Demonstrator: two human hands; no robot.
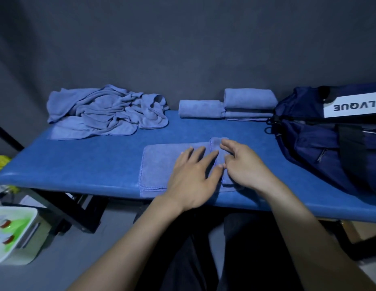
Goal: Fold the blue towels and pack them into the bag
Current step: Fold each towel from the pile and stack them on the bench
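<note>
A blue towel (157,164) lies flat near the front edge of the blue padded table (94,160), its right end folded or rolled over. My left hand (191,177) rests flat on the towel with fingers spread. My right hand (243,164) lies over the folded right end, fingers loosely curved; whether it pinches cloth I cannot tell. A heap of crumpled blue towels (105,112) sits at the back left. Folded blue towels (245,103) are stacked at the back right. A navy bag (321,141) with a white label stands at the right end.
A dark grey wall runs behind the table. On the floor at lower left stands a white bin (15,232) with green and red items. Something yellow (0,162) shows at the left edge. Black table legs (63,208) slope under the left side.
</note>
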